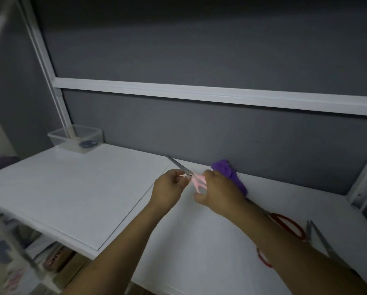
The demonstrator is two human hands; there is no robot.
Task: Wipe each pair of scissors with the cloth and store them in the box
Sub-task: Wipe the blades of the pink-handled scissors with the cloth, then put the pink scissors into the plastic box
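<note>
A pair of scissors with pink handles (196, 179) and grey blades is held above the white table, blades pointing up and to the left. My left hand (167, 188) pinches them near the pivot. My right hand (217, 188) is at the pink handles and holds the purple cloth (231, 174), which trails behind it along the wall. A clear plastic box (76, 138) stands at the far left corner with a dark-handled item inside. Red-handled scissors (289, 226) lie at the right, partly hidden by my right forearm.
Metal tongs or open blades (321, 237) lie right of the red scissors. The white table (82, 188) has a seam down its middle. A grey wall panel with white frame rails rises behind. Cluttered shelves show below the table's left edge.
</note>
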